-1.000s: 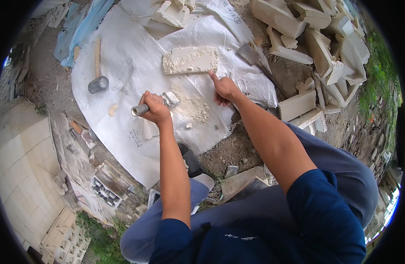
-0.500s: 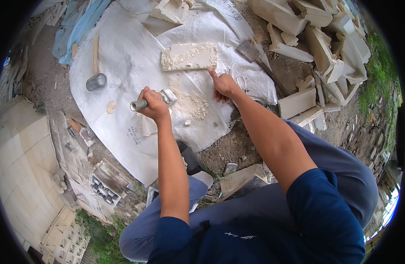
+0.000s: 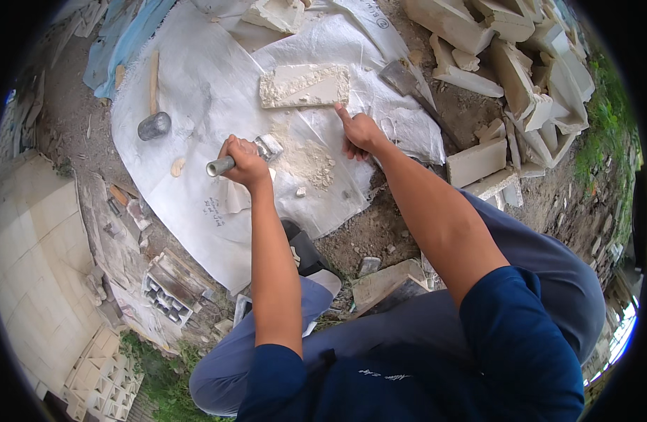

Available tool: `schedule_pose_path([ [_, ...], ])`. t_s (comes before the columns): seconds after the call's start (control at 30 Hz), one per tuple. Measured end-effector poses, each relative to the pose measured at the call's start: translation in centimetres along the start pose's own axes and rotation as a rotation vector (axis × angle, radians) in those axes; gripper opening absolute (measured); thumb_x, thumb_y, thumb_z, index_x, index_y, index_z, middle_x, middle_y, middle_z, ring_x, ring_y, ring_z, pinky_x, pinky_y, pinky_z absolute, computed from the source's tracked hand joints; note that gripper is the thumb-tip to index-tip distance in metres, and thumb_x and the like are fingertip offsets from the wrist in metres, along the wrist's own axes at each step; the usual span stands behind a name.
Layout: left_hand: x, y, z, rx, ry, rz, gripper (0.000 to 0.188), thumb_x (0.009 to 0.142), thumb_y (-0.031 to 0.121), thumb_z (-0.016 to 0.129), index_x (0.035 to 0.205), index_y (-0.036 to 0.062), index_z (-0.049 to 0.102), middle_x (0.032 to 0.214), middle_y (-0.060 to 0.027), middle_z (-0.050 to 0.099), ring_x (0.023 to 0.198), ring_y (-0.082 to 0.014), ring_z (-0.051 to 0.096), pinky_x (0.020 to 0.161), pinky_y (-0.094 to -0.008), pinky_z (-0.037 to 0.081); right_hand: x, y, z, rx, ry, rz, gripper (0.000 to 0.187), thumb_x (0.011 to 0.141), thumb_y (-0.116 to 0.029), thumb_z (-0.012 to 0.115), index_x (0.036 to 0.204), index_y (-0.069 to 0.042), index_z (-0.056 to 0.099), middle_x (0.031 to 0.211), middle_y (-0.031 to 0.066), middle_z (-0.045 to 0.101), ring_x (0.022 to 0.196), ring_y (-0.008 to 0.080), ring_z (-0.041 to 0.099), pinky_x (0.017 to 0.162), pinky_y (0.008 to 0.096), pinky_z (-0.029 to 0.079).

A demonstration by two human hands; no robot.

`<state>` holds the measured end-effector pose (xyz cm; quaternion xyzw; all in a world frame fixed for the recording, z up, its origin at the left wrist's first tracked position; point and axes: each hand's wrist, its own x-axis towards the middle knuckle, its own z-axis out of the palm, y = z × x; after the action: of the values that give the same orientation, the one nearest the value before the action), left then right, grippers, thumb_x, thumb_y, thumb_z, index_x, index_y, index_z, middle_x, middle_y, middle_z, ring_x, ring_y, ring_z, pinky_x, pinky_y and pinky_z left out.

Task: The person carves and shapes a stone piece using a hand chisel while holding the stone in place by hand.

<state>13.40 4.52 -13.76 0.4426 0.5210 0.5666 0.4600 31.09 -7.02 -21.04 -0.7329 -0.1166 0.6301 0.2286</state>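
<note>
My left hand (image 3: 246, 163) is wrapped round a tool (image 3: 221, 166) with a hollow metal tube handle. Its broad, dust-coated metal head (image 3: 270, 147) sticks out past my fingers on the right, above the white sheet. Ahead lies a pale stone slab (image 3: 306, 86), rough and chipped over much of its top, with a smooth wedge-shaped area. My right hand (image 3: 360, 135) reaches to the slab's near right corner, one digit stretched out against it and the others curled loosely. Nothing is held in it. Pale crumbs and powder (image 3: 311, 166) lie between my hands.
A dark-headed mallet (image 3: 154, 126) with a wooden handle rests on the white sheet (image 3: 190, 77) at left. To the right lies a flat-bladed tool (image 3: 399, 77) with a long handle. Broken pale slabs (image 3: 520, 77) are piled at far right; another block (image 3: 274, 14) is at the back.
The view has shifted slightly, and the slab appears a little higher in it. Both hands keep nearly the same places, and the left keeps its grip on the tool.
</note>
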Motion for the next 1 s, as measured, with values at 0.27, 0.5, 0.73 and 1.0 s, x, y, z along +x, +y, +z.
schedule_pose_path([
  [0.27, 0.0, -1.1, -0.2, -0.051, -0.015, 0.015, 0.042, 0.091, 0.01, 0.052, 0.057, 0.012, 0.027, 0.051, 0.0022, 0.03, 0.044, -0.0095, 0.027, 0.043, -0.0278, 0.025, 0.2, -0.1, 0.1, -0.006, 0.003, 0.006, 0.106, 0.093, -0.083, 0.022, 0.061, 0.007, 0.066, 0.056, 0.0169, 0.064, 0.04, 0.0242, 0.059, 0.04, 0.037, 0.049],
  [0.5, 0.3, -0.3, 0.1, -0.117, -0.018, -0.005, 0.04, 0.091, 0.01, 0.053, 0.058, 0.0106, 0.03, 0.053, 0.0017, 0.032, 0.046, -0.0098, 0.028, 0.045, -0.0288, 0.024, 0.0, -0.4, 0.0, -0.024, -0.017, 0.017, 0.103, 0.096, -0.079, 0.022, 0.063, 0.007, 0.068, 0.057, 0.0158, 0.065, 0.044, 0.0246, 0.062, 0.047, 0.037, 0.053],
  [0.73, 0.0, 0.1, 0.3, -0.068, -0.073, 0.014, 0.041, 0.089, 0.012, 0.053, 0.057, 0.0102, 0.029, 0.051, 0.0013, 0.033, 0.045, -0.0096, 0.028, 0.046, -0.0282, 0.024, -0.3, 0.3, 0.1, -0.037, -0.006, 0.048, 0.103, 0.096, -0.079, 0.021, 0.062, 0.006, 0.068, 0.058, 0.0153, 0.066, 0.045, 0.0237, 0.062, 0.047, 0.0365, 0.053],
  [1.0, 0.6, -0.2, -1.0, -0.227, -0.17, 0.045, 0.024, 0.09, 0.008, 0.053, 0.069, 0.0042, 0.041, 0.053, 0.0019, 0.034, 0.043, -0.01, 0.029, 0.044, -0.0286, 0.028, -0.3, 0.0, 0.5, -0.043, -0.015, 0.033, 0.105, 0.094, -0.081, 0.019, 0.062, 0.006, 0.068, 0.057, 0.0145, 0.066, 0.045, 0.023, 0.062, 0.048, 0.0355, 0.053],
])
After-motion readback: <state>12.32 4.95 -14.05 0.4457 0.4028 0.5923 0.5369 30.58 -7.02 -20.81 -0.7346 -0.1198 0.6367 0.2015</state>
